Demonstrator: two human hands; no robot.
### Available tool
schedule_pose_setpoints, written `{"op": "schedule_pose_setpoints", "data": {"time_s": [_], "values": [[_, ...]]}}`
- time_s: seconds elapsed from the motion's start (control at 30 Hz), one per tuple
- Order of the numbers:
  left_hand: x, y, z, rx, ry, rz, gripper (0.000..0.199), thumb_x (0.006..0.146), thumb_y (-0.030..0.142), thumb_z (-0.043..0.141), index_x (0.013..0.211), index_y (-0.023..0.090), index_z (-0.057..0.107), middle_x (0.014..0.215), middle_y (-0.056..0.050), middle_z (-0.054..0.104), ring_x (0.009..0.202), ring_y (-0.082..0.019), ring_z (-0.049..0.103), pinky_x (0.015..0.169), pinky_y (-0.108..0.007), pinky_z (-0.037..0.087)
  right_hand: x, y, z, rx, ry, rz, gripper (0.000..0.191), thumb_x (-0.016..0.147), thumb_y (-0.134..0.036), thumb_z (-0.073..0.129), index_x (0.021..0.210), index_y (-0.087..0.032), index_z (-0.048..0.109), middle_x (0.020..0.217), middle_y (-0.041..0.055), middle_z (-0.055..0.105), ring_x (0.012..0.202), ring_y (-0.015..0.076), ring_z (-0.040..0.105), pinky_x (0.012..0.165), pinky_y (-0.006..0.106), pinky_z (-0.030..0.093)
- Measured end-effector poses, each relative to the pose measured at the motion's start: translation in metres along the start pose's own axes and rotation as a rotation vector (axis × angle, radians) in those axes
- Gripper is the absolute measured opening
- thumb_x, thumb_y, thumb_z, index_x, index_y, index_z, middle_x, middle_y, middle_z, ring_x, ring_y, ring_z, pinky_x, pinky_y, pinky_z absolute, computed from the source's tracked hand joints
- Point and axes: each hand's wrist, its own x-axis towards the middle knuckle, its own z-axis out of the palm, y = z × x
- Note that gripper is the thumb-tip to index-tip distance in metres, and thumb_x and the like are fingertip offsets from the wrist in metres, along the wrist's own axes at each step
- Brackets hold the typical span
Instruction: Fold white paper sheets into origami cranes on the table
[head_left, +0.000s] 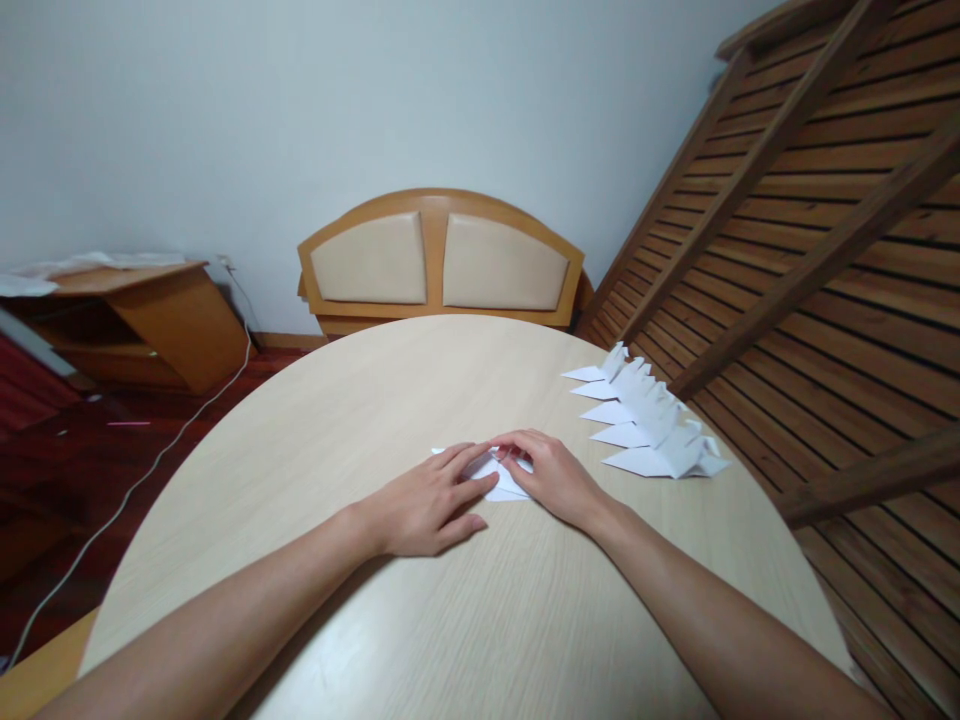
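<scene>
A partly folded sheet of white paper (508, 490) lies flat near the middle of the round table (420, 390). My left hand (435, 498) rests on its left side, palm down, with the fingers stretched out and the thumb apart on the tabletop. From the right, my right hand (551, 472) pinches the paper near its far edge, thumb and fingertips close together by my left fingertips. My hands cover much of the paper, so its full shape is hidden.
Several folded white paper figures (660, 425) stand in a row at the table's right side. Beyond the table are a padded headboard (435, 245) and slatted wooden boards (847, 300). A wooden desk (165, 320) and a white cable (150, 470) are on the left.
</scene>
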Motion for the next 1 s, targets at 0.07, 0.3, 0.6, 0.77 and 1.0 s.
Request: {"op": "schedule_pose_setpoints", "data": {"time_s": [0.07, 0.3, 0.6, 0.77, 1.0], "values": [[-0.002, -0.002, 0.002, 0.021, -0.006, -0.015, 0.051, 0.098, 0.043, 0.048, 0.142, 0.017, 0.048, 0.158, -0.02, 0.031, 0.148, -0.038, 0.027, 0.116, -0.054, 0.034, -0.001, 0.0, -0.002, 0.015, -0.024, -0.004, 0.034, 0.09, -0.009, 0.057, 0.12, -0.023, 0.066, 0.101, 0.0039, 0.072, 0.093, 0.0173, 0.068, 0.089, 0.033, 0.052], [-0.001, -0.002, 0.003, 0.058, -0.023, -0.042, 0.048, 0.1, 0.041, 0.045, 0.144, 0.022, 0.048, 0.155, -0.017, 0.041, 0.143, -0.036, 0.038, 0.113, -0.053, 0.037, -0.005, -0.001, -0.011, -0.104, -0.099, -0.073, 0.032, 0.09, -0.014, 0.061, 0.12, -0.023, 0.065, 0.104, 0.0042, 0.074, 0.098, 0.02, 0.068, 0.09, 0.036, 0.051], [-0.003, -0.005, 0.009, 0.088, -0.014, -0.194, 0.051, 0.103, 0.046, 0.037, 0.149, 0.024, 0.041, 0.159, -0.012, 0.036, 0.146, -0.033, 0.034, 0.115, -0.055, 0.034, -0.009, -0.005, -0.005, -0.221, -0.179, -0.109, 0.041, 0.094, -0.028, 0.061, 0.133, -0.02, 0.059, 0.132, 0.0122, 0.065, 0.126, 0.0261, 0.057, 0.107, 0.044, 0.046], [-0.002, -0.006, 0.013, 0.093, -0.03, -0.272, 0.058, 0.104, 0.045, 0.032, 0.154, 0.015, 0.033, 0.159, -0.014, 0.034, 0.148, -0.03, 0.03, 0.117, -0.051, 0.033, -0.009, -0.01, -0.004, -0.297, -0.254, -0.148, 0.046, 0.097, -0.029, 0.054, 0.141, -0.018, 0.052, 0.144, 0.0132, 0.057, 0.137, 0.0262, 0.049, 0.114, 0.044, 0.041], [0.001, -0.002, 0.017, 0.183, 0.03, -0.368, 0.052, 0.103, 0.035, 0.033, 0.148, 0.01, 0.042, 0.156, -0.017, 0.04, 0.146, -0.03, 0.035, 0.118, -0.05, 0.031, -0.016, -0.03, -0.003, -0.43, -0.34, -0.104, 0.059, 0.098, -0.044, 0.053, 0.146, -0.01, 0.047, 0.153, 0.0193, 0.044, 0.143, 0.0332, 0.039, 0.118, 0.052, 0.035]]}}
